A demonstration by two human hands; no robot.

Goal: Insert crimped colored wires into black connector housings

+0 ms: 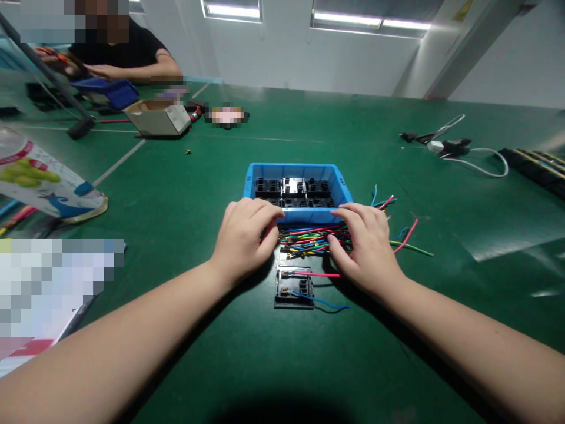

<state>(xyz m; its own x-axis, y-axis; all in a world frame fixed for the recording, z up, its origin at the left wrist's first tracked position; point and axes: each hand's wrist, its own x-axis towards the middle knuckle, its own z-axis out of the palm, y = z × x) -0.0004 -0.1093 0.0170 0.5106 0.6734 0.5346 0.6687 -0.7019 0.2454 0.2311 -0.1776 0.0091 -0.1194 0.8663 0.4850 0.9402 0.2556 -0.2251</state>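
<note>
A blue plastic bin [304, 215] holds several black plastic parts [293, 187] in rows. My left hand [247, 238] is curled at its near left corner, index fingertip on the near wall, thumb tucked below. At the near right corner is my right hand [364, 244], its fingers bent against the bin and its thumb lower, by the wires. A pile of cut wires [309, 238], red, blue, green and yellow with metal ends, lies between my hands. Closer to me rests a black plate [293, 297], with a red wire [320, 274] and a blue wire [324, 304] at its metal terminals.
A printed packet [48, 182] stands at left, above papers [48, 300]. Beyond are a white box [156, 119], another blue bin [108, 92] and a seated person [132, 56]. At right lie a white cable [479, 162] and a dark striped object [538, 168].
</note>
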